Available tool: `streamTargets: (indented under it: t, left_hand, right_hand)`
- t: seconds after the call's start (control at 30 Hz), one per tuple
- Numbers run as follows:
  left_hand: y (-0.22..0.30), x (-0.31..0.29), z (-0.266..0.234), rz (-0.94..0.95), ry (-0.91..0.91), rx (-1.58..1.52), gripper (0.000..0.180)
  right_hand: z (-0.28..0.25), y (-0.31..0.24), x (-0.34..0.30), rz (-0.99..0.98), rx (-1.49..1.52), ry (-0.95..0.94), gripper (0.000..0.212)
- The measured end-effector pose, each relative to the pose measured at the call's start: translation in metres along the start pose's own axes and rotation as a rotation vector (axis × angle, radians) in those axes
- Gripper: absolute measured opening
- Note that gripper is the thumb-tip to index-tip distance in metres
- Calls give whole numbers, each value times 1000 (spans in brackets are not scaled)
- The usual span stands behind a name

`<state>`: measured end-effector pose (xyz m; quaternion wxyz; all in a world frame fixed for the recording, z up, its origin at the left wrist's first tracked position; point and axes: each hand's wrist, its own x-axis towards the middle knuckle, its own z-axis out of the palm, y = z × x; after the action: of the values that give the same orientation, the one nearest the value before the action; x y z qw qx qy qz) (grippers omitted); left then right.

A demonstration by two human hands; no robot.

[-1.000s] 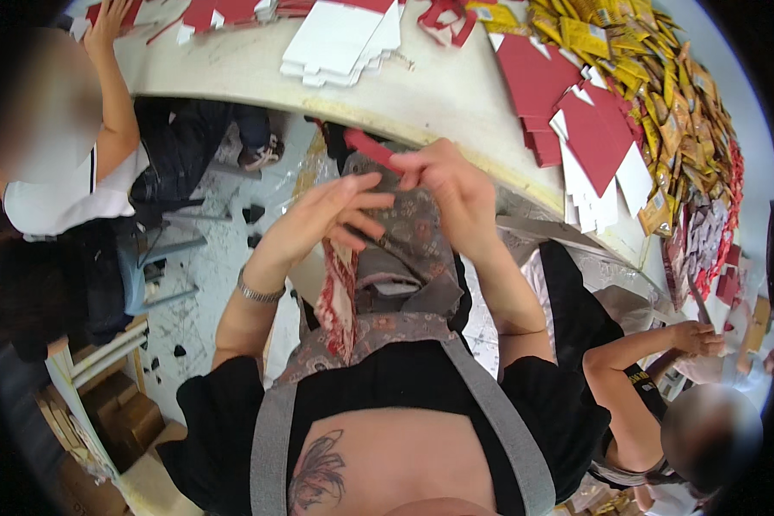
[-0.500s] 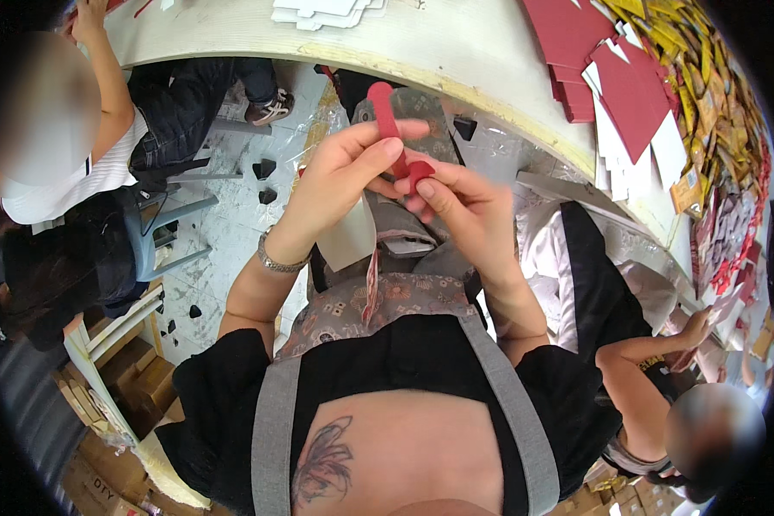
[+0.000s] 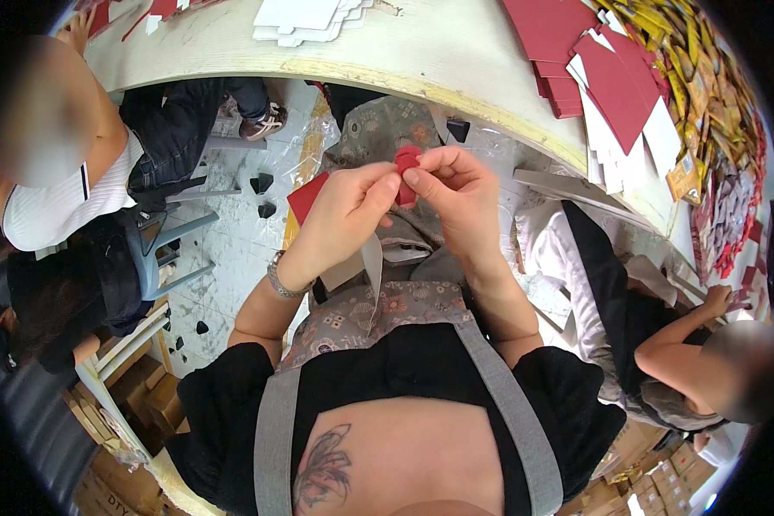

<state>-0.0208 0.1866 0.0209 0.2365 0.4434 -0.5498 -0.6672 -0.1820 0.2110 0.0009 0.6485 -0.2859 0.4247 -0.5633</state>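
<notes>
Both hands are raised in front of my apron, fingertips close together around a small red strip (image 3: 407, 162) with rounded ends. The strip is bent over on itself, and part of it is hidden by the fingers. My left hand (image 3: 348, 206) pinches one side of it between thumb and fingers. On the other side my right hand (image 3: 457, 193) pinches it too, thumb pressed on the red piece. Beside my left wrist a red card (image 3: 306, 198) shows, partly covered by the hand. Below the hands a whitish card (image 3: 353, 268) rests at my lap.
The white table (image 3: 439, 52) curves across the front. On it lie a stack of white cut-outs (image 3: 305, 19), red cards (image 3: 615, 95) and a heap of yellow packets (image 3: 692, 77). One person sits at left near a blue stool (image 3: 176, 241), another at right.
The strip, stretched out straight upward before, is now bent together between my fingertips. My right hand has moved up and left, closer to the left one. The red card has come into view.
</notes>
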Motion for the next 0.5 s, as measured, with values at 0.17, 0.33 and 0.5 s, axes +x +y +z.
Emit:
streamTargets:
  t: [0.17,0.33,0.5]
  left_hand:
    - [-6,3,16,291,314,-39,20]
    - [-4,-1,12,292,258,63,15]
    - [-3,-4,11,267,285,108,15]
  right_hand:
    - [6,-6,-7,-149,-338,40,13]
    - [1,-6,-14,-103,-425,5,13]
    - [2,4,-17,-142,-307,16,11]
